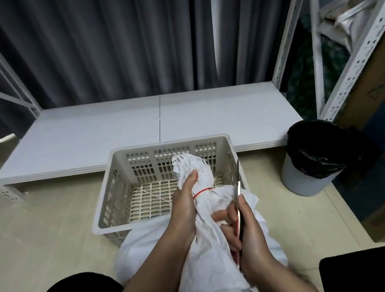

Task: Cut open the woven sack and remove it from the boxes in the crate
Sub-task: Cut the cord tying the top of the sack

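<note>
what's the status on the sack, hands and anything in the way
Left hand gripping sack neck below red tie. Right hand holding scissors, blades up beside neck. Sack uncut, tied. Crate looks empty; nothing blocking.

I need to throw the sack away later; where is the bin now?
In the head view, the bin with its black liner stands on the floor at the right, beside the crate and before the metal shelf.

There is one white woven sack (204,246), one red tie (203,191) around its neck, one slotted crate (118,197), one pair of scissors (238,189), one lined bin (317,157), and two hands (186,206) (250,238).
</note>
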